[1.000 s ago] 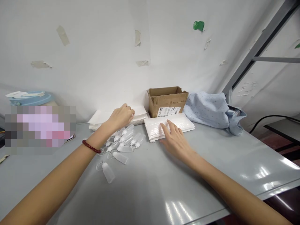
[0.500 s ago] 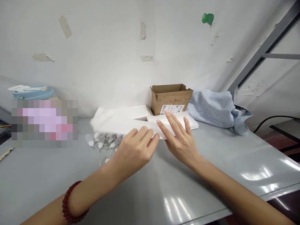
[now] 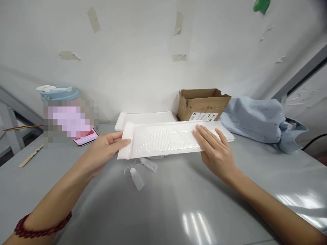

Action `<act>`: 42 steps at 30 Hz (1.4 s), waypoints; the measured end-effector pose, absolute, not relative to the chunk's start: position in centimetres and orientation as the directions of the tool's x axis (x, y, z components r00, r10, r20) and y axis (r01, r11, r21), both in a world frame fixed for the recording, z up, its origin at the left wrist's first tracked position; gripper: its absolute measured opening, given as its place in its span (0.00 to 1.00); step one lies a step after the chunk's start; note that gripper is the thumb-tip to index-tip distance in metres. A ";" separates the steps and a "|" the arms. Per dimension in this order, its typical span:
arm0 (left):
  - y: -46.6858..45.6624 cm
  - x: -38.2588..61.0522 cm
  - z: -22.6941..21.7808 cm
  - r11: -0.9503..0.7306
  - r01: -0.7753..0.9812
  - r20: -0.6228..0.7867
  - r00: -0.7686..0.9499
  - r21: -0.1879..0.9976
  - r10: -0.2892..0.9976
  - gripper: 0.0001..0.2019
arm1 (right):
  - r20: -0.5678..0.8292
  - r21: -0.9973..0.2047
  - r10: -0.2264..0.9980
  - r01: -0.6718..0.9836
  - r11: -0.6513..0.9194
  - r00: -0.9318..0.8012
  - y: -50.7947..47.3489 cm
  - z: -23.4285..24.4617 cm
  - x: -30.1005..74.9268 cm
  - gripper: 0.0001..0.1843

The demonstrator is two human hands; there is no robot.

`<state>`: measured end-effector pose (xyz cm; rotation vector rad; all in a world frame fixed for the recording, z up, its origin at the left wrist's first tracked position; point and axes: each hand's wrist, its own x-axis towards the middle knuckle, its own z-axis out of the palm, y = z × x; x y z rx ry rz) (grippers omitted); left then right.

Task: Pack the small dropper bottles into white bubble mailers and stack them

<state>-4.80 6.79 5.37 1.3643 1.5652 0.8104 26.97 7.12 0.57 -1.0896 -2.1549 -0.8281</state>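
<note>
Table before you carries a cardboard box; nearer, a white bubble mailer stretches from your left hand, fingers clamped on its end, to your right hand, fingers outstretched atop it; nearest lie two squeeze bottles.

The mailer is finished in bubble-patterned white; the far box, in brown; the right cloth, in speckled pale blue; the near-left bracelet, in dark red.

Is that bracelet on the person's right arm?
No, the red bracelet circles the left arm, whose left hand pinches one end of the white envelope.
</note>
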 end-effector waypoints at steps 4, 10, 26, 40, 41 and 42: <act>5.7 -4.5 4.7 0.261 0.257 -0.301 0.129 0.931 0.945 0.16 | 0.620 0.234 0.607 0.856 0.462 -0.497 5.9 0.5 25.6 0.31; 3.9 -2.0 3.3 0.280 0.171 -0.328 0.456 0.945 0.827 0.11 | 0.443 0.091 0.646 0.748 0.658 -0.622 2.7 0.8 23.4 0.51; 3.6 -1.8 4.1 0.057 0.614 -0.356 0.377 0.787 0.855 0.11 | 0.373 -0.211 0.655 0.627 0.750 -0.657 1.3 1.4 23.4 0.35; 4.9 -6.7 2.7 -0.313 0.801 -0.209 0.469 0.510 0.858 0.07 | 0.258 -0.251 0.746 0.703 0.665 -0.614 3.1 1.6 24.4 0.30; 5.0 -6.7 2.8 -0.308 0.795 -0.211 0.470 0.523 0.857 0.06 | 0.245 -0.251 0.744 0.701 0.668 -0.622 3.0 1.5 24.4 0.30; 5.0 -6.7 3.0 -0.288 0.794 -0.228 0.464 0.536 0.856 0.06 | 0.236 -0.250 0.741 0.698 0.671 -0.629 3.0 1.5 24.4 0.30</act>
